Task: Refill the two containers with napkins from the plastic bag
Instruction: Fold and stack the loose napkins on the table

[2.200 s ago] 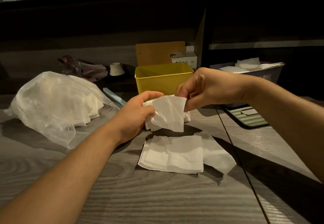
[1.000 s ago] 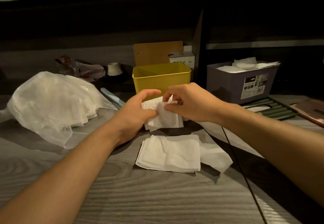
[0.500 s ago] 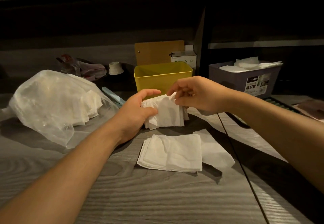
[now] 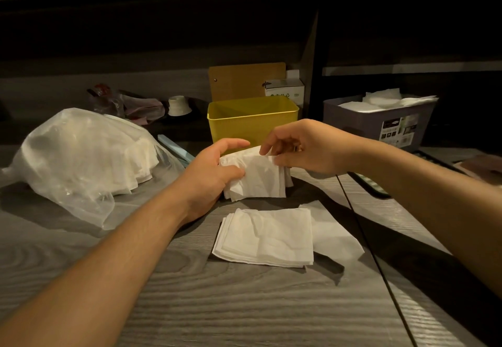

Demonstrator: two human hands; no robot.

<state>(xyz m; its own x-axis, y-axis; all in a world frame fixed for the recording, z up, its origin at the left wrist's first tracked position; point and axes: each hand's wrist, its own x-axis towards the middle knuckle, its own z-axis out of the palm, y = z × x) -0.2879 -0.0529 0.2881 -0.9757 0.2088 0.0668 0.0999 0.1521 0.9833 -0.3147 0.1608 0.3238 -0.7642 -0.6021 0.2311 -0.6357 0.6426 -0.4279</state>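
My left hand (image 4: 210,174) grips a bunch of white napkins (image 4: 258,180) standing on edge on the grey wooden table (image 4: 217,306). My right hand (image 4: 304,146) pinches the top edge of the frontmost napkin in that bunch. A flat stack of napkins (image 4: 267,238) lies just in front, with a loose napkin (image 4: 334,235) sticking out at its right. Behind the hands stands the yellow container (image 4: 252,121); nothing shows inside it. The grey container (image 4: 380,121) at the right holds napkins up to its rim. The clear plastic bag (image 4: 78,153) with more napkins lies at the left.
A brown board (image 4: 244,80) and a small white box (image 4: 285,89) stand behind the yellow container. A crumpled wrapper (image 4: 130,104) and a small white cup (image 4: 178,106) sit at the back left. A green ribbed tray (image 4: 372,186) lies at the right. A seam (image 4: 380,265) divides the table.
My right hand has kept working at the top of the held bunch, lifting slightly and shifting its pinch on the front napkin. My left hand and the flat stack have stayed in place.
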